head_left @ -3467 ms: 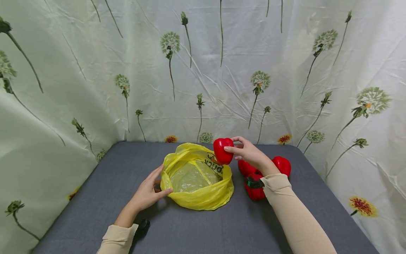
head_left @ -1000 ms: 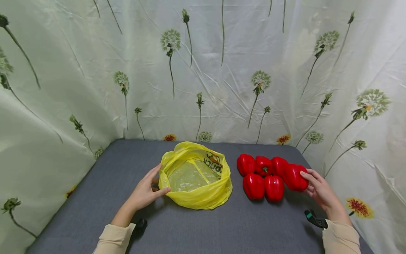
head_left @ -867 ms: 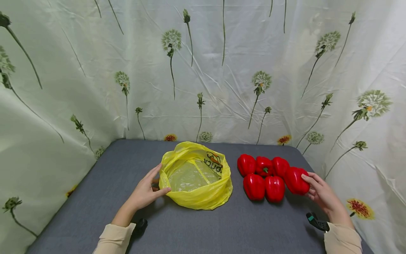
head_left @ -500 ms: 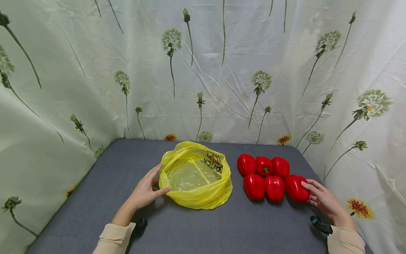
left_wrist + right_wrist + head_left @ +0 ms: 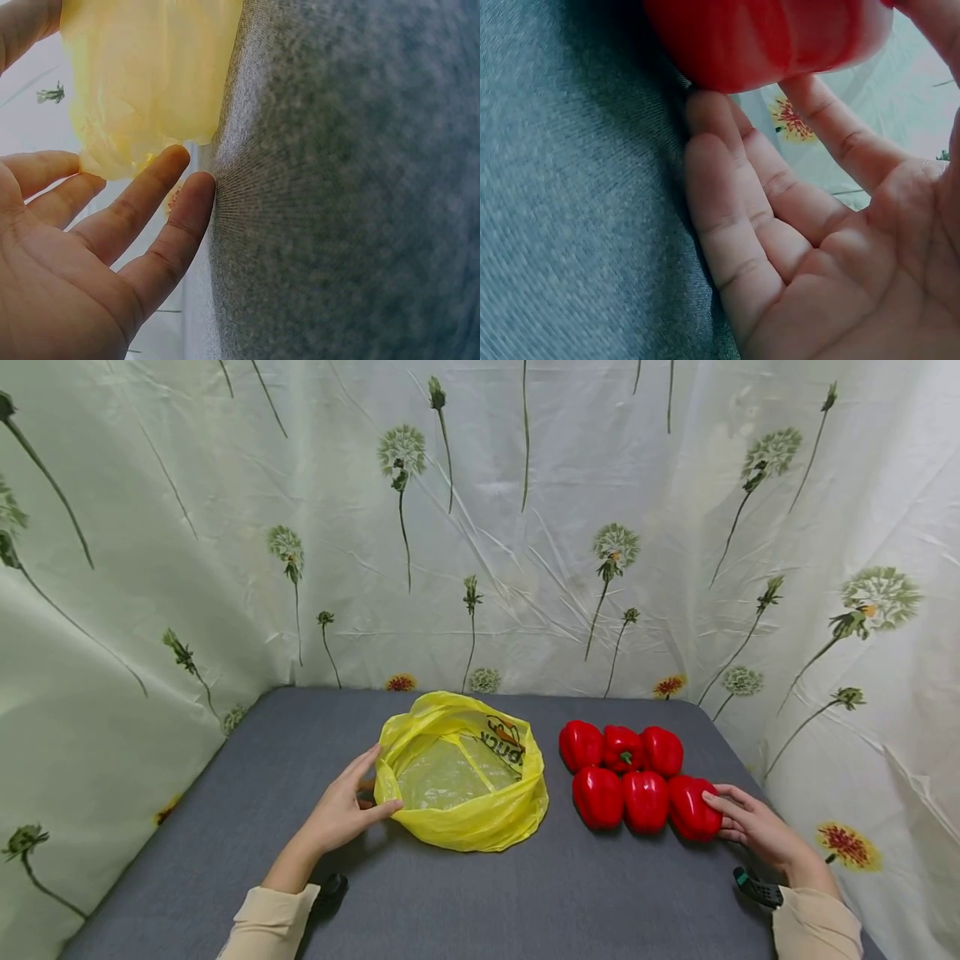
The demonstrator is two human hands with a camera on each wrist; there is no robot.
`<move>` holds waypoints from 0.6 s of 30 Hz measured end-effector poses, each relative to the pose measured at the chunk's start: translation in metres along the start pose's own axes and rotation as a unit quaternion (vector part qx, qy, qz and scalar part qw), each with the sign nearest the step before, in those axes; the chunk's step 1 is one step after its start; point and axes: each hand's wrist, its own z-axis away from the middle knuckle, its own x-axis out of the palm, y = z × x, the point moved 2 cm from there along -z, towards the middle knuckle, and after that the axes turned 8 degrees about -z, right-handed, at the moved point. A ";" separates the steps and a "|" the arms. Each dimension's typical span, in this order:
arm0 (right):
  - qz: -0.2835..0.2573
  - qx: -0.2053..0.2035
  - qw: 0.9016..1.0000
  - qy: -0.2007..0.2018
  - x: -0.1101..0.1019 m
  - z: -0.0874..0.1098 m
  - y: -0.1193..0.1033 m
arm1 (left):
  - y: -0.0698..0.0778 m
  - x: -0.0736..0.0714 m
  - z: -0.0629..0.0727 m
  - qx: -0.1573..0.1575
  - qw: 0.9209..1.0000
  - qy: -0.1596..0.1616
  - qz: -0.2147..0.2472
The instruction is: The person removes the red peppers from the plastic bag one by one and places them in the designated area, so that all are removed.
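A yellow plastic bag (image 5: 480, 828) with a rolled-down rim stands on the table, its mouth wide and no objects visible inside. My left hand (image 5: 339, 817) rests against the bag's left side, thumb at the near rim. In the left wrist view its fingers are spread and relaxed beside the yellow plastic (image 5: 150, 67). On the right, my right hand (image 5: 761, 833) holds a red bell pepper (image 5: 693, 810) by its right side, thumb on top, close over the table. Its lower fingers reach under the pepper's edge in the right wrist view. Two bell peppers (image 5: 646, 802) sit left of it.
Three more red bell peppers (image 5: 622, 748) form a back row, one showing its green stem. The grey cloth-covered table (image 5: 480, 902) ends at a pale floral curtain (image 5: 525, 560) behind and at the sides. Black straps (image 5: 756, 887) are on both wrists.
My right hand has carried a bell pepper from over the bag to the right group, then lowered it into the near row's right end. The left hand stays at the bag.
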 end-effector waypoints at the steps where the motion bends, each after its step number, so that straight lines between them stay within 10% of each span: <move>1: 0.003 0.001 1.000 0.000 0.000 0.000 0.000 | 0.000 0.000 0.000 0.001 1.000 0.000 0.000; 18: -0.002 -0.010 0.999 -0.037 -0.002 -0.003 0.004 | 0.000 0.000 0.001 0.003 1.000 -0.006 -0.001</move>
